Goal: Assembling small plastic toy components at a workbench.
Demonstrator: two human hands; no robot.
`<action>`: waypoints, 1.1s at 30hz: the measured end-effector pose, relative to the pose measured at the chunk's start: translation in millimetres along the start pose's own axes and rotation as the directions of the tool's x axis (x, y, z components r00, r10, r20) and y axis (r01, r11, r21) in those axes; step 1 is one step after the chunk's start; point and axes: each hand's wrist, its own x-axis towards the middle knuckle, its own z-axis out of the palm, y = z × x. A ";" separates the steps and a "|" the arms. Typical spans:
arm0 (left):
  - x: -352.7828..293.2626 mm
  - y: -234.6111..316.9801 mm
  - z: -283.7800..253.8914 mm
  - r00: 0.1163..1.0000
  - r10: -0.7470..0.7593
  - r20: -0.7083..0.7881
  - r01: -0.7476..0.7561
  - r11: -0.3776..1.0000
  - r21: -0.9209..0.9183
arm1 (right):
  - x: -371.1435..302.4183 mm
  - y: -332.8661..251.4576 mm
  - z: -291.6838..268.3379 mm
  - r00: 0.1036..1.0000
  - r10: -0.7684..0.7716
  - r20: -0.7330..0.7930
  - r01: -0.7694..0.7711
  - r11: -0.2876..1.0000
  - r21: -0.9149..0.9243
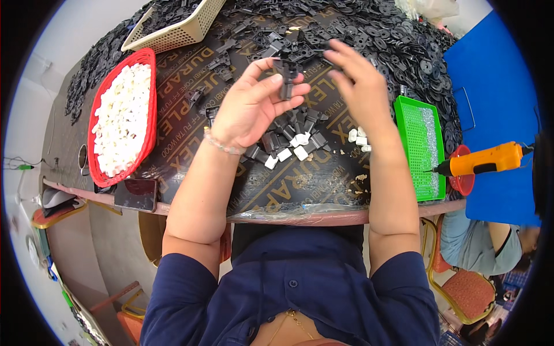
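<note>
My left hand [259,101] pinches a black plastic part [287,79] between thumb and fingers, held up above the middle of the table. To its right, my right hand [360,83] hovers with fingers apart and slightly blurred, holding nothing that I can see. Below the hands lies a cluster of black plastic parts [277,141], with several white plastic pieces [300,140] at their near ends. A few more white pieces [359,137] sit beside my right forearm. Behind my hands spreads a heap of black parts [294,49].
A red basket [151,124] of white pieces stands left, near a dark phone [135,195]. A cream basket [173,39] is at the far left. On the right are a green tray [404,150] of small metal pieces, a red bowl [463,184] and an orange power screwdriver [485,160].
</note>
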 end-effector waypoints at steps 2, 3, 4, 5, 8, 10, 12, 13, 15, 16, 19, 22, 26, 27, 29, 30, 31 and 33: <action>1.3 -6.7 0.0 1.000 0.013 -0.016 -0.013 1.000 -0.001 | 0.4 -16.7 10.5 0.979 -0.204 0.014 0.203 0.979 0.026; 2.2 -8.2 -1.8 0.998 0.052 -0.022 -0.052 0.999 -0.002 | -0.5 -19.9 17.3 0.962 -0.274 0.011 0.273 0.961 0.048; 2.4 -8.2 -3.3 0.995 0.092 -0.028 -0.092 0.996 -0.003 | -2.0 -24.4 20.1 0.966 -0.259 0.018 0.257 0.963 0.082; 1.9 -6.3 -4.5 0.995 0.092 -0.031 -0.092 0.996 0.000 | -2.6 -28.8 18.3 0.966 -0.259 0.016 0.256 0.963 0.086; 2.1 -2.2 -4.6 0.997 0.077 0.010 -0.077 0.997 0.003 | -3.3 -33.6 14.5 0.998 0.065 0.001 -0.057 0.859 0.510; 1.5 -3.0 -1.3 0.992 0.117 0.043 -0.120 0.991 0.055 | -5.8 -28.8 18.7 0.985 0.162 0.053 -0.159 0.763 0.626; 1.9 -4.0 -1.8 0.991 0.121 0.060 -0.125 0.991 0.054 | -6.1 -26.9 18.6 0.963 0.246 0.105 -0.251 0.697 0.671; 2.2 -3.8 -2.2 0.989 0.124 0.080 -0.129 0.990 0.053 | -6.0 -25.1 17.2 0.964 0.245 0.104 -0.250 0.697 0.672; 1.9 -3.2 -1.8 0.990 0.113 0.085 -0.119 0.991 0.062 | -5.7 -21.9 14.6 0.988 0.134 0.082 -0.157 0.875 0.457; 1.7 -3.4 -1.5 0.991 0.101 0.091 -0.107 0.992 0.070 | -5.7 -23.1 12.9 0.987 0.135 0.082 -0.157 0.875 0.457; 1.5 -4.5 -0.4 0.994 0.085 0.070 -0.086 0.996 0.010 | -3.4 -31.9 5.5 0.983 0.156 0.100 -0.185 0.861 0.473; 1.9 -7.9 -0.6 0.995 0.082 0.064 -0.082 0.997 -0.004 | -1.9 -39.5 6.4 0.997 0.053 -0.051 -0.024 0.893 0.449; 0.9 -8.1 -3.0 0.993 0.072 0.098 -0.072 0.997 -0.001 | -2.8 -40.4 6.8 0.998 -0.048 0.027 0.036 0.937 0.347; 0.9 -7.9 -3.6 0.993 0.069 0.091 -0.069 0.998 -0.008 | -2.9 -39.9 7.1 0.998 -0.062 0.026 0.050 0.939 0.341; 1.0 -7.8 -5.4 0.994 0.067 0.081 -0.066 0.998 -0.014 | -3.2 -40.2 8.0 0.997 -0.074 0.014 0.066 0.946 0.319; 1.7 -8.4 -6.3 0.995 0.069 0.076 -0.069 0.998 -0.005 | -3.3 -40.4 8.2 0.996 -0.086 0.001 0.082 0.952 0.294; 1.9 -8.7 -6.7 0.995 0.072 0.071 -0.072 0.997 0.005 | -2.6 -39.3 8.6 0.996 -0.086 0.002 0.081 0.952 0.294; 0.4 -7.6 -4.7 0.996 0.063 0.071 -0.064 0.998 0.010 | -0.2 -36.3 9.6 0.971 -0.235 -0.054 0.241 0.948 0.207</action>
